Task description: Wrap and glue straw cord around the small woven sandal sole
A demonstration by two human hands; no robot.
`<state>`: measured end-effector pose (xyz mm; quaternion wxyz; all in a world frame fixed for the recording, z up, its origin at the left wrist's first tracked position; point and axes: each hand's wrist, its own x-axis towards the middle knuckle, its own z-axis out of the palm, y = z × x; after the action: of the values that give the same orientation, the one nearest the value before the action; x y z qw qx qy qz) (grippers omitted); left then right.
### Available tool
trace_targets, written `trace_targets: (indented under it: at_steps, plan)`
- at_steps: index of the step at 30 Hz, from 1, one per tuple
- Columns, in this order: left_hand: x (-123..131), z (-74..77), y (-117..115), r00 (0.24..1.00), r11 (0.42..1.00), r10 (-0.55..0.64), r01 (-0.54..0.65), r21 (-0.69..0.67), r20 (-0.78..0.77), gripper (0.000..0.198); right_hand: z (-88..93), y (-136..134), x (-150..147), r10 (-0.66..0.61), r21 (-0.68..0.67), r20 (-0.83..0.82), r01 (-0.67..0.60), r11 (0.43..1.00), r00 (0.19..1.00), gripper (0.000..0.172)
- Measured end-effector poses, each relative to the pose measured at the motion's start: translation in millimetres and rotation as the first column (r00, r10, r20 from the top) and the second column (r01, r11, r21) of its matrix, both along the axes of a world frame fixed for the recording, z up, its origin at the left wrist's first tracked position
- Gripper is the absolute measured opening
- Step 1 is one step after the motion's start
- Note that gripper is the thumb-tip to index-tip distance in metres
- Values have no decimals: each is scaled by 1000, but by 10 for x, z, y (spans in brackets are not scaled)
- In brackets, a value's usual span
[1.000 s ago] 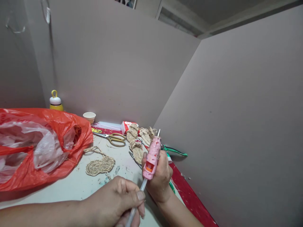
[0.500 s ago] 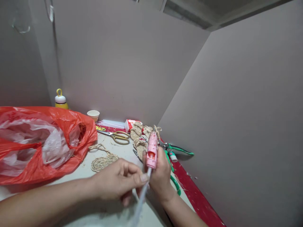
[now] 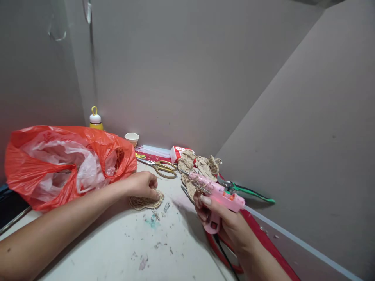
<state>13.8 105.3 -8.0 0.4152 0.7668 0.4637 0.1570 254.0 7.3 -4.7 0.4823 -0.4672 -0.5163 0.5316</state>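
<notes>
Two-handed pose: right hand (image 3: 227,220) wrapped round the glue gun (image 3: 218,189), aimed leftward; left hand (image 3: 143,184) bent over the coil (image 3: 143,202) on the counter (image 3: 114,249), palm hidden, can't tell if it's gripping.

glue gun (image 3: 219,192): pink plastic body, smooth toward the rear, rough and speckled along the barrel; nozzle (image 3: 184,172), bare metal. coiled pad (image 3: 143,202): plant-like fibre cord, matt, coarse, ridged. bag (image 3: 101,143): thin red plastic film, glossy, creased. scissors (image 3: 157,166): metal blades, gold-toned handles with a sheen. sticks (image 3: 154,151): translucent, plastic-like, smooth. cup (image 3: 131,137): paper-like, matt. bench (image 3: 111,248): pale, smooth top, spotted with stains. partition (image 3: 164,78): grey, flat, matt.
</notes>
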Motion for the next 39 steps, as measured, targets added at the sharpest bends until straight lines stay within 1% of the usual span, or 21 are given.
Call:
trace_targets:
  at_steps: [4,8,11,14,17,19,24,27,30,33,36,39]
  plan:
    - [39,-28,-60,999,997,1,2,-83,45,17,12,25,-25,57,-36,-125,-62,997,991,34]
    - [21,-15,-18,985,969,0,42,-242,171,14,-5,25,-19,87,-70,-207,-104,992,974,33]
    - [47,27,-12,942,921,51,85,-380,332,17,-14,11,-16,106,-87,-239,-129,988,965,33]
    - [103,93,-63,870,872,125,134,-472,477,22,3,-8,-13,113,-92,-239,-138,986,964,33]
    - [147,155,-139,809,828,172,191,-528,562,24,26,-17,2,113,-86,-222,-135,987,968,34]
    - [155,180,-174,783,804,189,223,-551,592,24,38,-16,18,108,-79,-210,-127,989,972,34]
    - [134,186,-176,755,779,200,264,-568,625,23,58,-24,53,92,-54,-178,-103,993,980,33]
    - [140,206,-181,746,777,203,272,-568,635,22,55,-45,68,94,-49,-141,-102,994,986,33]
    - [160,260,-211,743,787,206,262,-559,637,21,51,-58,78,119,-48,-104,-124,991,987,33]
    - [170,313,-238,757,830,188,219,-514,625,19,60,-62,87,141,-33,-83,-144,989,987,33]
    - [166,333,-252,766,885,150,178,-430,626,16,64,-68,114,148,-4,-40,-149,989,988,33]
    - [165,329,-258,756,911,138,157,-382,640,15,58,-70,157,155,7,3,-155,988,988,33]
